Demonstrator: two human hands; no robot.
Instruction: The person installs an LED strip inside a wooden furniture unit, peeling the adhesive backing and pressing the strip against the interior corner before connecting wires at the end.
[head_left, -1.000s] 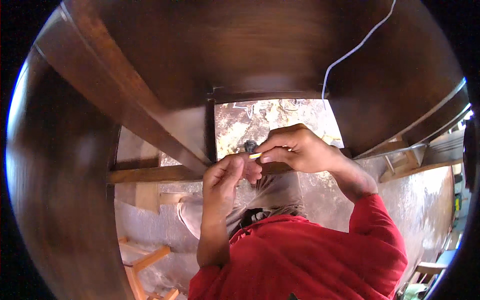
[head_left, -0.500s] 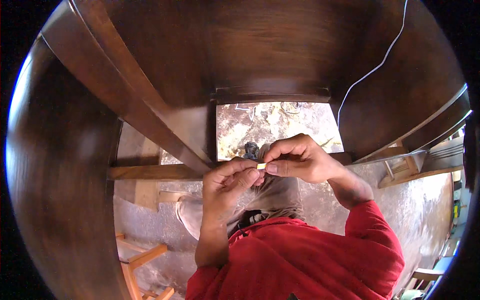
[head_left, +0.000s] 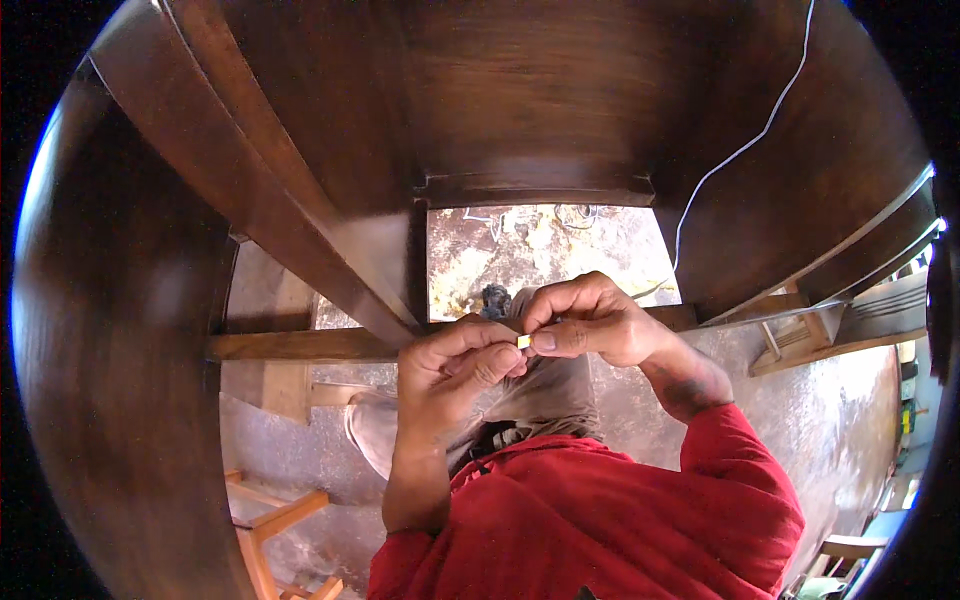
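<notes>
A tiny white-and-yellow piece point(head_left: 524, 341) shows between the fingertips of both hands, too small for its kind to be made out. My right hand point(head_left: 595, 325) is closed, with thumb and forefinger pinching its right end. On the other side my left hand point(head_left: 450, 370) is also closed, its thumb and fingertips drawn together at the piece's left end. Both hands are just in front of a dark wooden crossbar point(head_left: 300, 346), over my legs. What the curled fingers cover is hidden.
Dark brown wooden panels point(head_left: 530, 90) of a large piece of furniture surround me on the left, ahead and right. A slanting wooden beam point(head_left: 250, 170) crosses at left. A thin white cord point(head_left: 735, 155) hangs at right. An orange-brown wooden frame point(head_left: 285, 515) stands on the floor at lower left.
The small piece has turned slightly between my fingertips, showing a shorter, more upright face. My hands stay close together, and the whole view has shifted a little.
</notes>
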